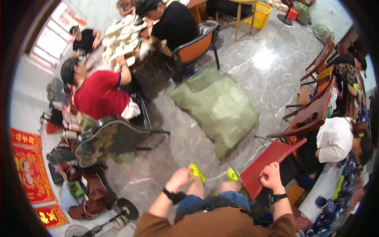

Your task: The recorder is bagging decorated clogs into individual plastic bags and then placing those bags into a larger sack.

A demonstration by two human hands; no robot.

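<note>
My left hand (178, 178) hangs low over my left knee, close to my yellow-green shoe (196, 172); its fingers are curled and I cannot see anything in them. My right hand (271, 175) rests as a loose fist on the near edge of a red plastic stool (264, 162), gripping its rim. My other yellow-green shoe (233, 174) pokes out just left of the stool. Both wrists wear dark bands, and blue jeans cover my knees.
A big stuffed green sack (218, 106) lies on the marble floor ahead. A person in red (100, 94) sits on a camouflage-backed chair (108, 140) at left; others sit at a table beyond. Wooden chairs (312, 114) and seated people crowd the right. Bags and a fan clutter lower left.
</note>
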